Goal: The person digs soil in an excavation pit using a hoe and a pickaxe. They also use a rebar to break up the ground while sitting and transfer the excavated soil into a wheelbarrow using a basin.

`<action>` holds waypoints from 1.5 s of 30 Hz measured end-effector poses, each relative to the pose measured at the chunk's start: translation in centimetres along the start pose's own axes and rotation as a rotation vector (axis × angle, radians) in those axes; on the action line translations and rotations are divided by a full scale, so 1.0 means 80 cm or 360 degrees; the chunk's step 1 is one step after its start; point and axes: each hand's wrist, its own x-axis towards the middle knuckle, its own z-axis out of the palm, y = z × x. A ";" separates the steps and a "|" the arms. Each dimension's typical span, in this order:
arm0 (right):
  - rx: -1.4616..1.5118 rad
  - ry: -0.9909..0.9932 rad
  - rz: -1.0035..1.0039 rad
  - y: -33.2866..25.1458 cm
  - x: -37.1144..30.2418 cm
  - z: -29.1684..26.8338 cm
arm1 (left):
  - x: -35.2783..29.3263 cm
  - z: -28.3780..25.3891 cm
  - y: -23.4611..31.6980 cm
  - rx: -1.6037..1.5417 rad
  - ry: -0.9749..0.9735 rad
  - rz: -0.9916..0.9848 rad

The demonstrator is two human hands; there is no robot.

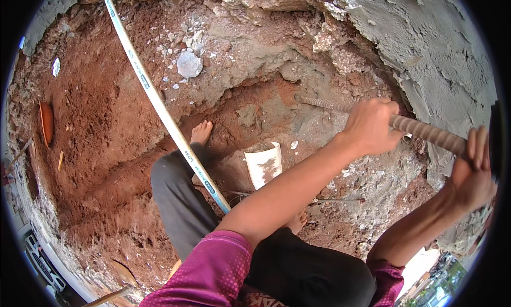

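Observation:
A thick ribbed steel bar (pixel 431 133) slants across the right side, its far tip touching the reddish soil in a dug hollow (pixel 266 102). My left hand (pixel 374 125) is closed round the middle of the bar. Farther up, at the bar's near end, my right hand (pixel 474 174) is wrapped on it, with its fingers partly at the dark rim of the picture. Below the hollow, close to my left forearm, stands a cut white plastic container (pixel 263 165) smeared with mud.
A long pale pipe (pixel 154 96) crosses from the upper left down to my left arm. Rough grey cement (pixel 431 46) covers the wall at right. A pale stone (pixel 189 64) lies among rubble above the hollow. An orange pan (pixel 46 124) rests at far left. My bare foot (pixel 202 132) is beside the pipe.

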 end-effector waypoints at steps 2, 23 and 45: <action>-0.0004 0.0394 0.0219 0.100 0.001 0.040 | 0.000 0.000 -0.099 -0.0078 0.0125 -0.0214; 0.0113 0.0558 0.0263 0.129 -0.025 -0.100 | 0.016 0.053 -0.094 0.0467 -0.0369 -0.0472; 0.0107 0.0553 0.0412 0.155 0.035 -0.128 | 0.066 0.067 -0.088 0.0503 -0.0457 -0.0576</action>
